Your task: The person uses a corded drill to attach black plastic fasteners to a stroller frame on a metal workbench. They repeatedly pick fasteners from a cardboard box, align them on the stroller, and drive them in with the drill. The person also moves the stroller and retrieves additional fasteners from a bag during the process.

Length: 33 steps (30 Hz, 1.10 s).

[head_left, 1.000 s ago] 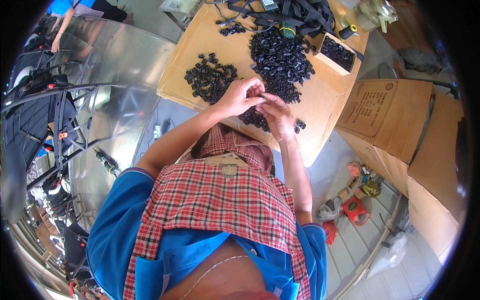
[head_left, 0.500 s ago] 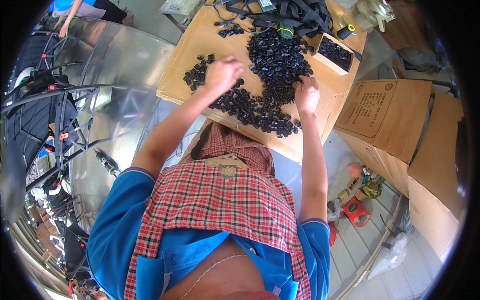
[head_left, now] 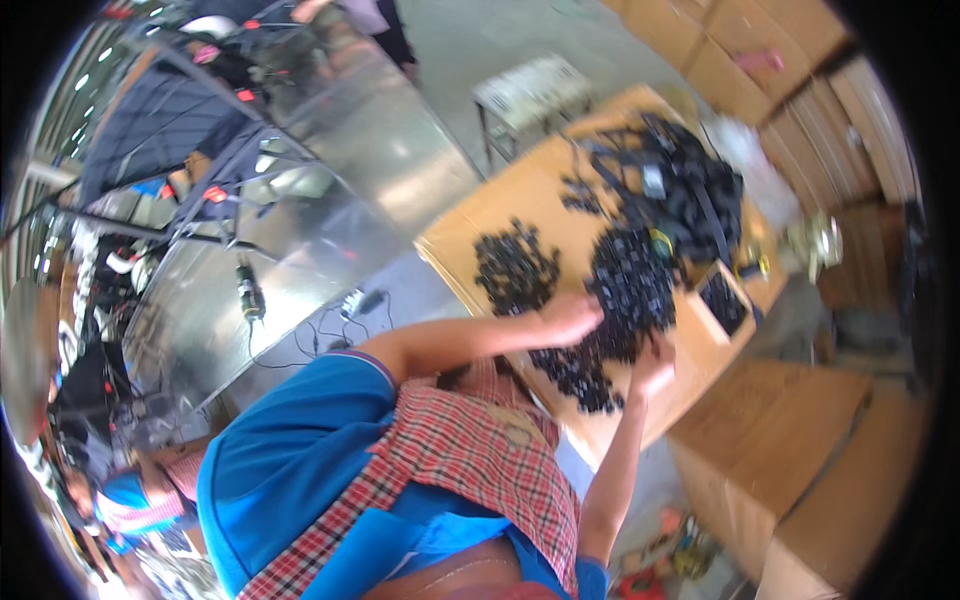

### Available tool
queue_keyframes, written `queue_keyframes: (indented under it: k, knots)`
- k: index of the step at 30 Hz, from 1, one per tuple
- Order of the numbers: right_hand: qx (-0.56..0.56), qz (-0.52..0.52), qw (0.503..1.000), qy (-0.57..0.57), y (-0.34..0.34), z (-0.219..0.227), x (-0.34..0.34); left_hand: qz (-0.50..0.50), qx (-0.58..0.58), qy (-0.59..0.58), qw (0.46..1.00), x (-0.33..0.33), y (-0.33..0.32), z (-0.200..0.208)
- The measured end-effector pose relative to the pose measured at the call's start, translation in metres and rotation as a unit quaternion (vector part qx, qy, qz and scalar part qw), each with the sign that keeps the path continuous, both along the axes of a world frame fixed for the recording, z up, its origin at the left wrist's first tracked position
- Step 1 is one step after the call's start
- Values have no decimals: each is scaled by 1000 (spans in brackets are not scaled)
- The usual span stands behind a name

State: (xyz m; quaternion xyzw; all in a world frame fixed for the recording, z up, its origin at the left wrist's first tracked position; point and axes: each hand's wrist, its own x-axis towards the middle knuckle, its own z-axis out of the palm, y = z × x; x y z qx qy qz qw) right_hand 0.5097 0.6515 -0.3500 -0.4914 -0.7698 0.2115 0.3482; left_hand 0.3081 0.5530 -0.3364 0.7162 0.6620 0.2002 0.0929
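Observation:
Small black plastic parts are heaped on a cardboard-covered table [head_left: 465, 215]: a large main pile [head_left: 630, 270], a smaller pile [head_left: 515, 265] to its left and a spread [head_left: 580, 380] toward me. My left hand [head_left: 572, 319] is at the left edge of the main pile, its fingers curled together. At the pile's near right edge is my right hand [head_left: 653, 366], fingers drawn in against the parts. Both hands are somewhat blurred, and whatever lies between their fingertips cannot be made out.
Black straps [head_left: 680, 175] lie tangled at the table's far end. A small open box [head_left: 707, 318] of black parts sits at right. Large cartons [head_left: 770, 410] stand beyond the right edge. A metal table [head_left: 400, 140] holding a corded black tool [head_left: 248, 290] is at left, a stool [head_left: 530, 95] behind.
The head view has swung left, so the table sits further right and tilted. My left hand has moved from above the left pile to the main pile; my right stays at the pile's edge.

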Motion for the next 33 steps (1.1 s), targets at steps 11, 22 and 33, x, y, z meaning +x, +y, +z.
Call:
queue_keyframes:
  k: [11,22,33]
  knots:
    - [-337,125,890,280,-58,55,-49,60,56,-363,928,2,-37,67]
    - [-523,220,741,359,-99,77,-95,137,126,-360,914,-35,-100,77]
    - [-582,273,705,300,-196,67,-212,139,96,-378,910,-143,-227,65]
